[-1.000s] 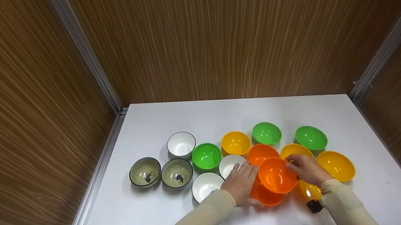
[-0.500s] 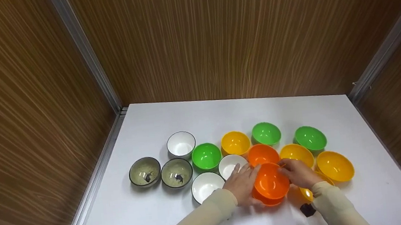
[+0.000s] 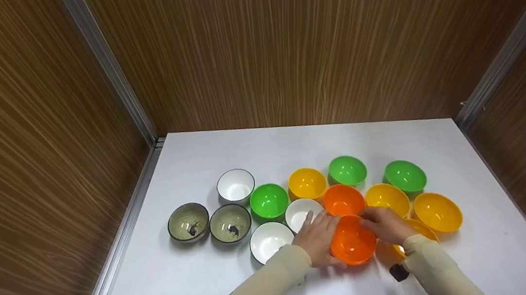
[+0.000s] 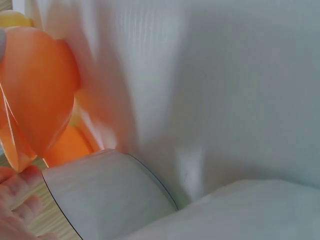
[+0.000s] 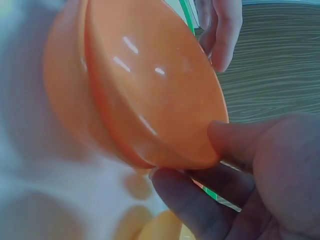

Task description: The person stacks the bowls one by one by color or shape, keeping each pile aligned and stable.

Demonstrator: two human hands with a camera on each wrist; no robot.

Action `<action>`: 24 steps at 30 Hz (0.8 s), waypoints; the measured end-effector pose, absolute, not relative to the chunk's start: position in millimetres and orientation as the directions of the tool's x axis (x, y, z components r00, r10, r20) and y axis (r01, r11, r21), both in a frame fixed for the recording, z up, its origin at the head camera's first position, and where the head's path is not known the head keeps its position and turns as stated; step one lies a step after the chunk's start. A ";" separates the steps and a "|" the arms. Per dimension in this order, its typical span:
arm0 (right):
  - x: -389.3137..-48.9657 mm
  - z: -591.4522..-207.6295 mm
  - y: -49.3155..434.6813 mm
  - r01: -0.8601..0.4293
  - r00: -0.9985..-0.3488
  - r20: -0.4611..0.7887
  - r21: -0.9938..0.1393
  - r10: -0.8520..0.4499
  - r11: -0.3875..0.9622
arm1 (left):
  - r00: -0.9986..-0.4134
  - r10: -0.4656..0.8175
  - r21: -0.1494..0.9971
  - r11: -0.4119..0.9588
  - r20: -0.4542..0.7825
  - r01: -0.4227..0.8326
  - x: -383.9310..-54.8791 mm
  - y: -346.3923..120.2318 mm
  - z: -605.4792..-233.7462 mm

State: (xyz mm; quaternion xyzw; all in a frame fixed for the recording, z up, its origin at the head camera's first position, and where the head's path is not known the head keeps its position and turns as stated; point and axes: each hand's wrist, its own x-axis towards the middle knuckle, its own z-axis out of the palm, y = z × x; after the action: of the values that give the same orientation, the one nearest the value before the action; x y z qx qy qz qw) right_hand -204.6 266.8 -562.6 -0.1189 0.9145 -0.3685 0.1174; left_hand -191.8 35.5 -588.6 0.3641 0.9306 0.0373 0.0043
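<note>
Thumb and fingers of my right hand [image 3: 386,225] pinch the rim of an orange bowl [image 3: 352,241]. In the right wrist view this upper orange bowl [image 5: 160,85] is tilted inside a lower orange bowl [image 5: 62,80], whose outer wall shows on the left. From above, the upper one hides most of the lower. My left hand [image 3: 318,239] lies along the left side of the two bowls with extended fingers, and in the left wrist view its fingertips [image 4: 31,175] are right at an orange rim. Another orange bowl [image 3: 344,200] stands just behind.
White bowls [image 3: 270,242], grey-green patterned bowls [image 3: 230,224] and a green bowl [image 3: 269,200] stand to the left. Several yellow bowls [image 3: 437,212] and more green bowls [image 3: 405,176] are behind and right. All sit close together on the white table [image 3: 180,293], between wood-grain panels [image 3: 282,48].
My right hand has brought the upper orange bowl left and down into the lower one, which it now mostly covers. The left hand has stayed nearly in place.
</note>
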 end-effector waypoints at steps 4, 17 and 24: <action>-205.1 -564.4 264.8 -0.118 -0.941 -0.147 -0.700 -0.304 0.704 | -0.739 0.674 0.083 0.735 0.015 0.673 -191.1 35.8 -590.2; -206.9 -567.2 261.8 -0.199 -0.946 -0.081 -0.620 -0.313 0.759 | -0.740 0.672 0.087 0.736 0.028 0.672 -190.9 38.6 -589.6; -207.1 -566.0 259.7 -0.220 -0.951 -0.044 -0.595 -0.305 0.773 | -0.748 0.663 0.100 0.743 0.031 0.662 -190.8 37.8 -590.2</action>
State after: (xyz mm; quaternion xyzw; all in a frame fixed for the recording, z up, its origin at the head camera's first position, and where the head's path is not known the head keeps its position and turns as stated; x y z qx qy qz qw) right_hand -207.1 259.7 -566.0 -0.1395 0.9390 -0.3067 0.0692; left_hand -190.8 37.8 -590.2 0.3549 0.9335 0.0521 0.0031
